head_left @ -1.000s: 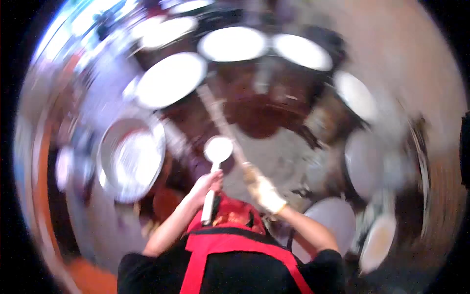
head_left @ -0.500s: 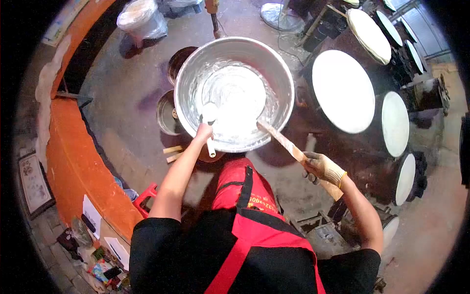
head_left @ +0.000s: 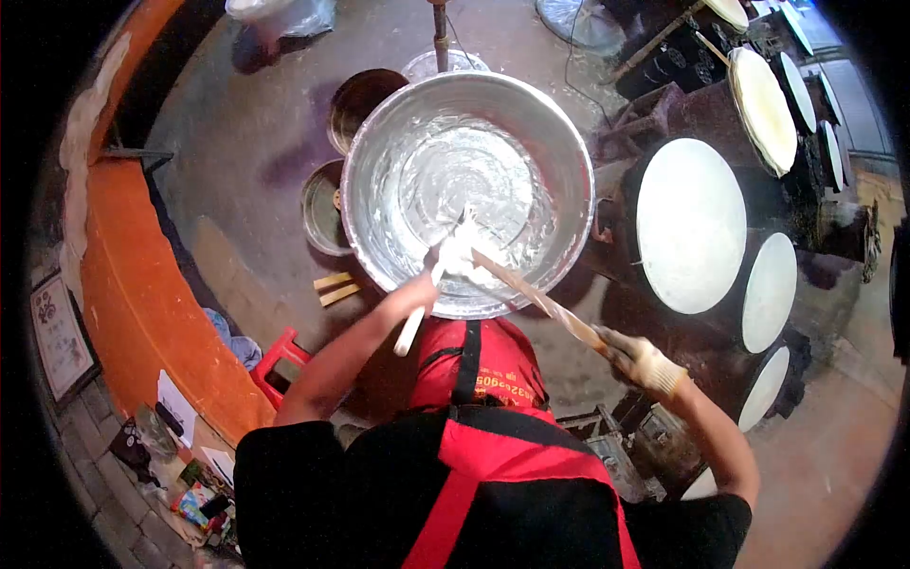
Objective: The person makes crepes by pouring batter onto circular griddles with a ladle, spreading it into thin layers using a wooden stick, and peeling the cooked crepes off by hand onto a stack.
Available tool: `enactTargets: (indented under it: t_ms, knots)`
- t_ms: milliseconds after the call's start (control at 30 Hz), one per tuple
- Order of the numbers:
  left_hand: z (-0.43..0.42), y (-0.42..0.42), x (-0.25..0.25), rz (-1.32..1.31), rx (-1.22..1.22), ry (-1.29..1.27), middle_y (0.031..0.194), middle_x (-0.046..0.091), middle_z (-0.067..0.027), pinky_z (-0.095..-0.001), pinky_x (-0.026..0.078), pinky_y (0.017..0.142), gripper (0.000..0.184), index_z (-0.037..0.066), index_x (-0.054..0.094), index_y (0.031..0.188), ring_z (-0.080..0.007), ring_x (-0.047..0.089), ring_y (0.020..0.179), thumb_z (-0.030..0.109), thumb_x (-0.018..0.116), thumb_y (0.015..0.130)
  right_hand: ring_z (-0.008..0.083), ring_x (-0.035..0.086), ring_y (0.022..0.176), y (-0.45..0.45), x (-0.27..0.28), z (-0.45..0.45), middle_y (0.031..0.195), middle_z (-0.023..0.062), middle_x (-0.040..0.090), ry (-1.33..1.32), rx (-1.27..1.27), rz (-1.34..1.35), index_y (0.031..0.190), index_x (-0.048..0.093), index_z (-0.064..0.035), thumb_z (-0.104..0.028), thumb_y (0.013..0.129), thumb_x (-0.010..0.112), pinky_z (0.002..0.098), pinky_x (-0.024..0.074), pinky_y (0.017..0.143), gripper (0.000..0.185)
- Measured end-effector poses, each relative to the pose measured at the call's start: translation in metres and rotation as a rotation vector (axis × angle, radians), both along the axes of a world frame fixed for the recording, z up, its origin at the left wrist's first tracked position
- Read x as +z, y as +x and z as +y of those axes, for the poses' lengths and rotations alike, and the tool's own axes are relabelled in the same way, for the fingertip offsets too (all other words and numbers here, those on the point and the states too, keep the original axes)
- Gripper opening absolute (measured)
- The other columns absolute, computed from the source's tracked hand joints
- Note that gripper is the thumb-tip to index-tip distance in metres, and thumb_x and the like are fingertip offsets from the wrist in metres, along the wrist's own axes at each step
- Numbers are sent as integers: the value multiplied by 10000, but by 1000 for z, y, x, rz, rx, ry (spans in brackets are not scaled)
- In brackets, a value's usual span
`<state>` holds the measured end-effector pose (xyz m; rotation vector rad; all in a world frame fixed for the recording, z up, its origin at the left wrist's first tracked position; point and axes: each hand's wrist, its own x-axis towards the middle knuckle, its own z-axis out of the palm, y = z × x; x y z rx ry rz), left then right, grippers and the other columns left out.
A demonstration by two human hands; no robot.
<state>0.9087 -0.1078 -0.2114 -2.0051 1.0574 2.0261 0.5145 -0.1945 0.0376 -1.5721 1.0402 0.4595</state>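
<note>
A large metal basin (head_left: pixel 355 180) holds a white, sticky-looking paste, smeared over its floor and lower wall. My bare left hand (head_left: pixel 413 296) is closed around a pale-handled tool (head_left: pixel 409 334); the handle's end sticks out below the fist. The tool's head is hidden in a white clump (head_left: pixel 461 254) near the basin's close side, so its kind cannot be told. My right hand (head_left: pixel 643 363), in a pale glove with darkened fingers, grips a long flat wooden stick (head_left: pixel 545 302). The stick slants over the basin's near right rim, its far end against the white clump.
Several round drums with white tops (head_left: pixel 692 226) stand at the right. Two dark round pans (head_left: pixel 322 211) and two short wooden pieces (head_left: pixel 334 287) lie left of the basin. A red plastic stool (head_left: pixel 277 362) stands by the orange surface (head_left: pixel 152 313). A metal pole (head_left: pixel 441 38) rises behind the basin.
The left tool's head has moved right and toward me, into the clump now meeting the stick's end. My right hand has shifted slightly lower and right. The view has also shifted.
</note>
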Motion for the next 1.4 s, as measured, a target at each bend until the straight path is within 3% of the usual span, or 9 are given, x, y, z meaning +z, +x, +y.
enactTargets:
  t_ms: [167,300,500,667,800,900,1000,1133,1400]
  knots:
    - [17,6,80,-363,-257,-224,975,587,-286,-467,467,807,301,-63,434,1117,-417,586,937,61,425,843,315,608,960,-31,60,-23,1094,212,589,-73,279,197,1324,407,-73,-78,886,496,366,494,806,446]
    - [-9,30,14,-544,-223,-339,945,603,-301,-471,488,767,360,-122,427,1087,-425,609,878,77,485,793,362,617,726,-4,25,-59,805,207,619,-254,527,414,1340,369,-139,-159,902,430,448,488,628,442]
    - [-20,31,-95,-333,-354,-176,865,591,-193,-392,470,659,210,-53,515,963,-324,574,753,76,505,797,323,622,908,39,-42,-85,1015,204,618,-243,527,281,1340,391,-125,-59,835,466,404,507,769,515]
    - [-37,-13,-71,129,-32,127,757,532,-111,-309,424,536,121,-27,508,888,-208,497,607,79,501,832,347,627,813,10,-45,-36,950,232,621,73,313,275,1350,365,-148,-74,812,520,423,496,686,564]
    - [-22,-24,-8,501,271,303,670,485,-46,-242,387,437,94,-6,501,829,-115,436,490,82,498,860,411,573,609,-31,-26,53,755,255,582,-242,197,140,1379,327,-169,-116,852,498,488,428,545,556]
    - [-6,-26,27,929,1135,1124,595,407,9,-181,328,350,111,-8,473,822,-40,354,417,76,481,895,398,590,665,-29,1,100,774,233,601,-262,108,200,1403,279,-183,-129,847,501,484,447,573,601]
    - [12,-11,63,1272,1155,932,637,371,-2,-147,326,365,177,-90,382,1026,-45,395,475,68,344,957,357,618,744,-26,8,141,883,188,617,-396,169,290,1442,149,-260,-132,834,489,458,499,671,709]
    - [12,0,188,758,964,151,627,364,32,-114,261,301,126,-57,458,980,10,322,435,52,454,916,322,620,730,-33,-2,176,977,164,588,-680,132,245,1437,184,-280,-127,832,496,426,513,663,697]
    - [0,16,413,496,502,-398,602,363,48,-121,213,280,153,-2,460,1013,13,299,405,129,443,936,222,546,504,-36,31,190,753,97,536,-1465,-84,33,1359,407,-207,-48,819,544,342,440,421,579]
